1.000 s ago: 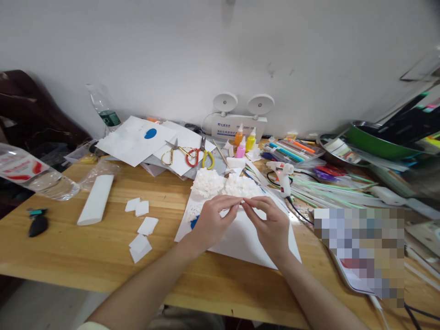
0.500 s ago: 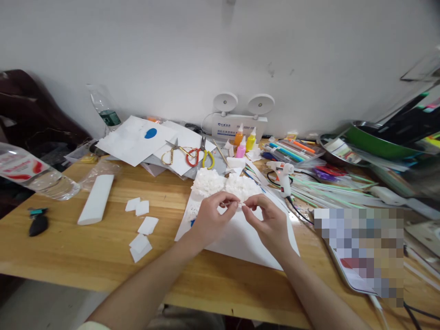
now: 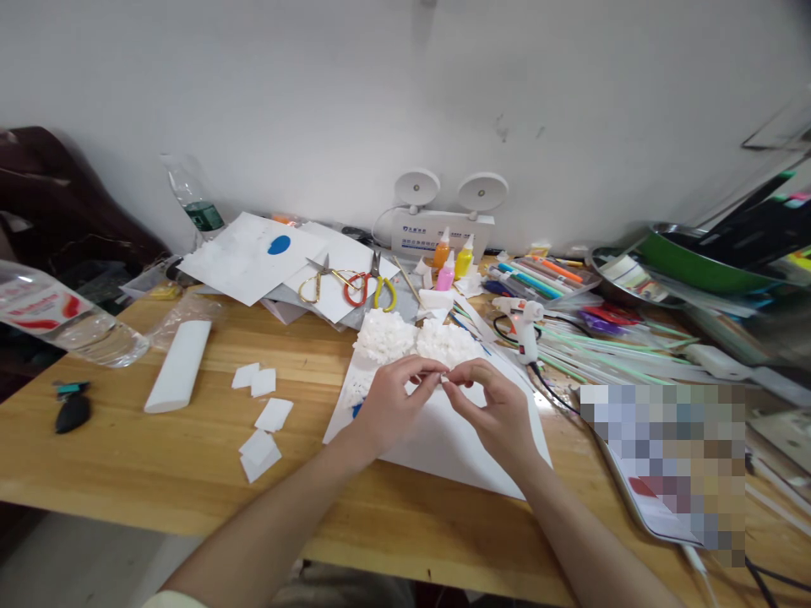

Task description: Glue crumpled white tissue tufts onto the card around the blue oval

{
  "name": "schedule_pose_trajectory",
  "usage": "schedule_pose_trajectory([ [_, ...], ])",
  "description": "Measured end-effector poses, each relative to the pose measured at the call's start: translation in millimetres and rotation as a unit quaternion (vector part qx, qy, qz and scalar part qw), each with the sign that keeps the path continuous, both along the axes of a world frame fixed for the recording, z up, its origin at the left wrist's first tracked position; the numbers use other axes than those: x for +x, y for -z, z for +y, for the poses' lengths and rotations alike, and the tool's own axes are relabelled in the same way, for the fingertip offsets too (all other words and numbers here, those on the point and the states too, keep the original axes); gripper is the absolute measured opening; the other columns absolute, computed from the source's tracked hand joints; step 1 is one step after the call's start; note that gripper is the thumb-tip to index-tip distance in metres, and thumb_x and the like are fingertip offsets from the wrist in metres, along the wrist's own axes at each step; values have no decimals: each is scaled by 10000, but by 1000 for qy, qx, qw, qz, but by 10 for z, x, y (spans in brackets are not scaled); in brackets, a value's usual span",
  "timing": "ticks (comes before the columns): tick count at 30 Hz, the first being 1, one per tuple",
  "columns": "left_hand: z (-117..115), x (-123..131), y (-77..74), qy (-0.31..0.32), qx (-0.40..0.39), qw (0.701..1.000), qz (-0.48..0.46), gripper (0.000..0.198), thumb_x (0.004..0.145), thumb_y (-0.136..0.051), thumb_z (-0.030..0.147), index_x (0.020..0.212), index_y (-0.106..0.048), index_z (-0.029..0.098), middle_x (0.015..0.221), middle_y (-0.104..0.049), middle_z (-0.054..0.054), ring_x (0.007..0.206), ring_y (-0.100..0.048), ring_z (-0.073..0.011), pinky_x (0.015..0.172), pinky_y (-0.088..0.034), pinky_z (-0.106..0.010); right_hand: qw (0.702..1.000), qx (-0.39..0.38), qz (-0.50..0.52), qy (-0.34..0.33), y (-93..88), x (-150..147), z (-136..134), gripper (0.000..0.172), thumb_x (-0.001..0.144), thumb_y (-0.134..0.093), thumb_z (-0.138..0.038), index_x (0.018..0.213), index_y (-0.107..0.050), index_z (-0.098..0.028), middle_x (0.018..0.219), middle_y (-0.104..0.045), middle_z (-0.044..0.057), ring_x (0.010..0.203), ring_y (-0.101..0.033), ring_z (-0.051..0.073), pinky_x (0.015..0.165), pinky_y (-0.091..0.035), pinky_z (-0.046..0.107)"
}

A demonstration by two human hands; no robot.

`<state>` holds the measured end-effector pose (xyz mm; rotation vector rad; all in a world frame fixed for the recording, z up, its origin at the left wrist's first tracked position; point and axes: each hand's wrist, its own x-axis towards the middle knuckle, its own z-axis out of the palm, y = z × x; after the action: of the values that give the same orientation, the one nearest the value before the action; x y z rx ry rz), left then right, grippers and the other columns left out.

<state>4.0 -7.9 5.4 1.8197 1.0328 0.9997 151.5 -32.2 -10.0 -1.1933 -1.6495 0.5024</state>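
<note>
My left hand (image 3: 396,407) and my right hand (image 3: 498,409) meet above a white sheet of paper (image 3: 447,452). Both are closed in a pinch on one small piece of white paper (image 3: 443,379), mostly hidden by the fingertips. Just beyond the hands, two fluffy white paper clusters (image 3: 383,336) sit on the sheet. A patch of blue (image 3: 358,410) shows beside my left hand. Several small white paper squares (image 3: 274,415) lie on the wood to the left, some overlapping.
A white glue gun (image 3: 525,329) stands right of the sheet, near a screen device (image 3: 652,507). Scissors (image 3: 326,270), pliers (image 3: 383,291) and paint bottles (image 3: 446,274) are at the back. On the left are a white paper pack (image 3: 178,367) and a large water bottle (image 3: 76,325).
The fingertips of both hands have drawn closer together, and less of the small white paper piece shows between them. Everything else stays in place.
</note>
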Motion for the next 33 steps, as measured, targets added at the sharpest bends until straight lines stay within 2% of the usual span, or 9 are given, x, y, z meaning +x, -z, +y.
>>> schedule_pose_trajectory([
  [14, -13, 6, 3, -5, -2, 1000, -9, 173, 787, -505, 193, 880, -648, 166, 863, -664, -46, 787, -596, -145, 708, -471, -251, 998, 56, -20, 35, -1, 22, 18, 48, 741, -619, -184, 752, -649, -219, 696, -631, 26, 688, -566, 167, 625, -467, 313],
  [25, -15, 10, -8, -3, -7, 1000, -16, 190, 793, -505, 202, 893, -667, 192, 864, -670, -42, 801, -600, -154, 723, -480, -267, 994, 57, -20, 93, 31, -3, 0, 39, 741, -625, -224, 778, -638, -222, 743, -617, 30, 704, -561, 169, 627, -469, 317],
  [29, -21, 0, -15, 13, -23, 999, -28, 212, 802, -497, 210, 922, -672, 199, 926, -676, -46, 876, -601, -170, 793, -473, -294, 986, 119, -45, 109, 98, -12, 10, 133, 745, -614, -177, 848, -657, -249, 750, -614, 30, 714, -559, 172, 638, -470, 331],
  [33, -25, -4, -18, 16, -45, 998, -34, 217, 794, -516, 232, 945, -665, 193, 965, -670, -47, 902, -599, -167, 809, -467, -280, 979, 164, -57, 109, 126, -14, 23, 158, 729, -619, -128, 826, -652, -249, 714, -613, 23, 678, -541, 167, 615, -461, 330],
])
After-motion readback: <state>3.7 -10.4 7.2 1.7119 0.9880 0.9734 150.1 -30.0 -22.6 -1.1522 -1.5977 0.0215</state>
